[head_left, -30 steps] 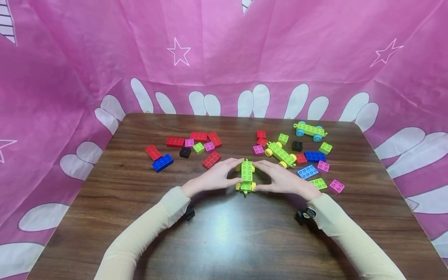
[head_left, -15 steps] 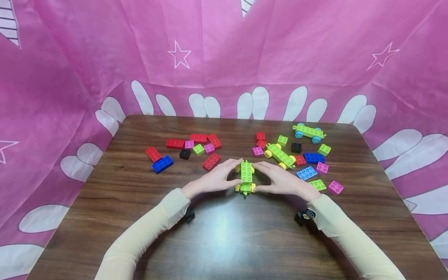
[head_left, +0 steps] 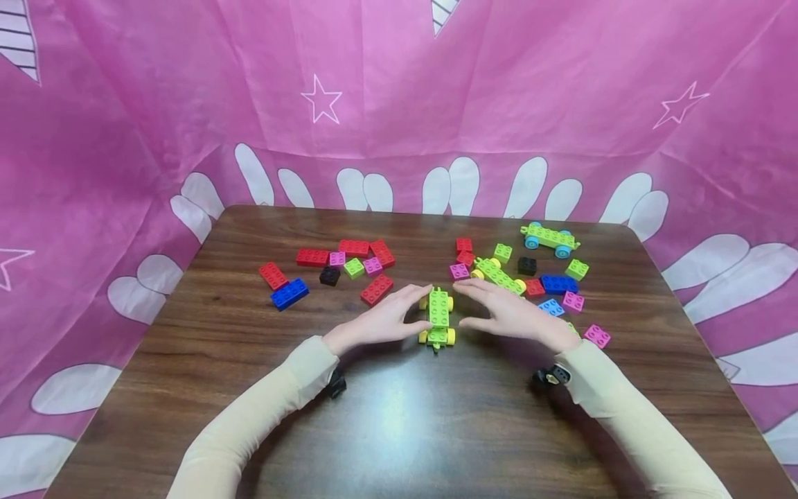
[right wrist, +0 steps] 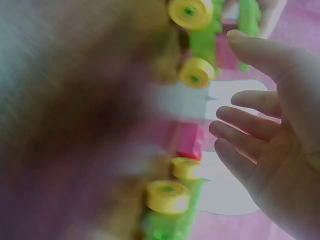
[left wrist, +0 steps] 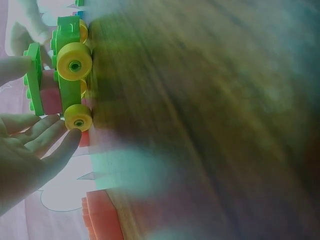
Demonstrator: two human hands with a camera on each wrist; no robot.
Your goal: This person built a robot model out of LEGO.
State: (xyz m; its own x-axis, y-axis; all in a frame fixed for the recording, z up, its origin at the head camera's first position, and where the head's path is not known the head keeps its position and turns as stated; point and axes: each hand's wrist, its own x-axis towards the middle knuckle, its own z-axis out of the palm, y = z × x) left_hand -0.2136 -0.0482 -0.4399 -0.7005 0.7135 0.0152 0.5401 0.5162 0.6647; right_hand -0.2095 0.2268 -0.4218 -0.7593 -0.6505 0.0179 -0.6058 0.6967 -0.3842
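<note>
Between the hands stands a toy car [head_left: 439,312] of building bricks. It has a lime-green base and yellow wheels. In the left wrist view, a pink brick [left wrist: 50,100] on the base carries a green plate [left wrist: 34,80]. The left hand [head_left: 383,317] holds the car from its left side, thumb and fingers at the plate's two ends. A small gap separates the right hand [head_left: 514,312] from the car's right side; its fingers are spread with nothing between them. Behind the right hand, a second yellow-wheeled base [head_left: 499,275] is partly covered.
Left of the hands lie several loose bricks, among them a blue brick [head_left: 289,294], a red brick [head_left: 377,290] and a black brick [head_left: 330,275]. More bricks lie to the right, near a blue-wheeled base [head_left: 550,237]. A pink curtain [head_left: 399,83] hangs behind the table [head_left: 249,388].
The right hand has let go of the toy car and moved slightly to the right, now covering more of the bricks there. The left hand and the car have stayed in place.
</note>
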